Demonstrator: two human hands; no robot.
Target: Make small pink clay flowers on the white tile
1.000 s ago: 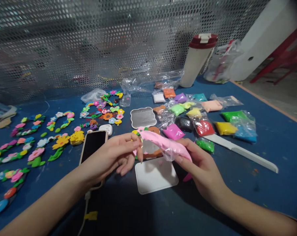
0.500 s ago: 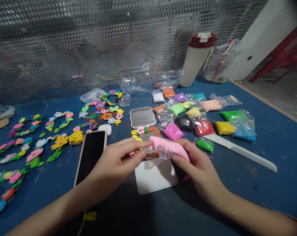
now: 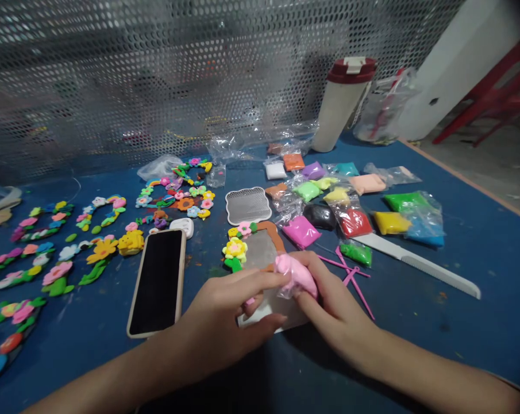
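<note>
My right hand point(image 3: 335, 299) grips a small clear bag of light pink clay point(image 3: 300, 276), with a lump of the clay bulging from its left end. My left hand point(image 3: 238, 310) reaches that end with its index finger, its thumb held apart below. A small piece of pink clay point(image 3: 250, 301) shows among its curled fingers. Under the hands lie a white rectangular board point(image 3: 292, 319), partly covered, and a mirror-like plate point(image 3: 260, 247) edged with brown clay. Yellow and pink clay flowers point(image 3: 235, 249) decorate its left side.
Bagged clay in several colours point(image 3: 303, 232) lies behind my right hand, near pink modelling sticks point(image 3: 358, 287) and a white comb point(image 3: 432, 267). A phone point(image 3: 158, 282) and clay-decorated frames point(image 3: 100, 247) are at left. A tumbler point(image 3: 341, 109) stands by the perforated metal panel point(image 3: 156, 86).
My left fingers have shifted down and right, with the thumb now away from the bag. The bag looks more bunched in my right hand. The flowers and pink sticks are more visible.
</note>
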